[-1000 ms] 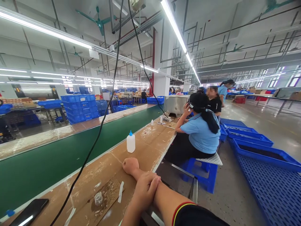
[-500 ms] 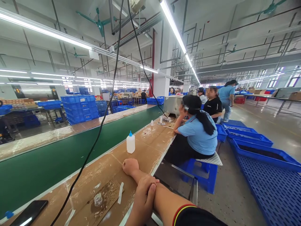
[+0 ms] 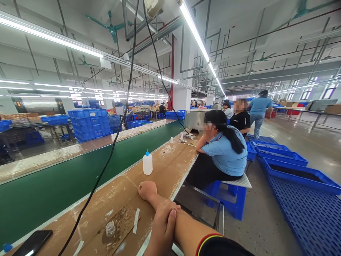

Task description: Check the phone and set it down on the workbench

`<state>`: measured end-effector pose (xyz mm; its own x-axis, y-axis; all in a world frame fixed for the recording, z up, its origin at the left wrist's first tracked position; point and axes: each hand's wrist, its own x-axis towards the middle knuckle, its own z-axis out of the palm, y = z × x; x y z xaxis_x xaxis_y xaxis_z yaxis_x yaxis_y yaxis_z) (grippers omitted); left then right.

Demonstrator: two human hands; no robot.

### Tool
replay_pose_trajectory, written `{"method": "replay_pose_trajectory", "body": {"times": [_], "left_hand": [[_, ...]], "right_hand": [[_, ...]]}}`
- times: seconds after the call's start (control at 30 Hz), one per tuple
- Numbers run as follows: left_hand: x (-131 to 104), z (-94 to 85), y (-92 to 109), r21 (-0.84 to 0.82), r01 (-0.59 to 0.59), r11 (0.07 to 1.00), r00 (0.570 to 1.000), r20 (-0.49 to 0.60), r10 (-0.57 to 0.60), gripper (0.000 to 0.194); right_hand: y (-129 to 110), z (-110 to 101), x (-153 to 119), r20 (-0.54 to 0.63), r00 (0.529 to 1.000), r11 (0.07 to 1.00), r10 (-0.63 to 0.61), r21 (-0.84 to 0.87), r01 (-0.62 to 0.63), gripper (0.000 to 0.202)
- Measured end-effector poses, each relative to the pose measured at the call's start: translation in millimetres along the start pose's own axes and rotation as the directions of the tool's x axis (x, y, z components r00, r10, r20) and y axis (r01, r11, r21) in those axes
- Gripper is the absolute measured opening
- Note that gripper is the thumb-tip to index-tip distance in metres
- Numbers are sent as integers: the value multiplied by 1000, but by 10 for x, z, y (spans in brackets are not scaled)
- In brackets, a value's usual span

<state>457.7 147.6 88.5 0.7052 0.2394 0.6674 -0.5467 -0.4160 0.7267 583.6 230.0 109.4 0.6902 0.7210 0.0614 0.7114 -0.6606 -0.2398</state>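
My right hand (image 3: 147, 190) rests on the brown tabletop (image 3: 162, 167) with its fingers curled into a loose fist; nothing shows in it. My left hand (image 3: 163, 219) is wrapped round my right forearm just behind the wrist, its thumb lying along the arm. Beyond the right fist stands a white squeeze bottle (image 3: 147, 164) with a blue tip. Left of my hands, a small clear jar (image 3: 110, 229) sits on a stained piece of board (image 3: 126, 217), and a white strip (image 3: 136, 220) lies at the board's edge.
A black phone (image 3: 33, 243) lies at the lower left. A black cable (image 3: 106, 161) hangs across the view. Past the table runs a green belt (image 3: 80, 170). A person in light blue (image 3: 230, 153) sits on a blue stool (image 3: 239, 201); blue trays (image 3: 301, 174) line the floor at right.
The seated person's head has tipped lower against a hand. The standing person in blue at the back has shifted and turned away. My hands keep the same pose.
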Motion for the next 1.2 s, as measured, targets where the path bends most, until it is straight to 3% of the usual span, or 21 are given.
{"method": "replay_pose_trajectory", "body": {"times": [0.1,0.27,0.47,0.7,0.77,0.9,1.07,1.2], "left_hand": [[-22,19,-103,16,-58,998,998,-25,59,37],[-69,33,-169,32,-10,999,999,-49,12,39],[-19,27,-92,54,91,994,996,-29,-90,43],[-35,40,-149,36,-52,998,998,-42,53,37],[-53,39,-128,15,-39,999,998,-51,40,37],[-43,22,-3,5,115,993,993,-27,-114,38],[-25,-2,84,37,40,999,999,-16,-40,44],[-36,-16,122,12,97,995,995,-19,-97,43]], "right_hand": [[2,10,1,-9,1000,1000,1,-4,-1,38],[11,23,-1,-6,1000,1000,2,-7,-2,38],[0,11,-4,-14,1000,1000,5,-9,-5,39],[6,15,-9,-8,1000,1000,7,-5,-7,39],[11,17,-5,-11,1000,1000,7,-4,-7,39],[18,16,-6,-15,1000,1000,4,-4,-5,37],[18,16,-18,-13,1000,1000,3,-6,-3,37],[12,19,-16,-11,1000,1000,5,-1,-5,38]]}}
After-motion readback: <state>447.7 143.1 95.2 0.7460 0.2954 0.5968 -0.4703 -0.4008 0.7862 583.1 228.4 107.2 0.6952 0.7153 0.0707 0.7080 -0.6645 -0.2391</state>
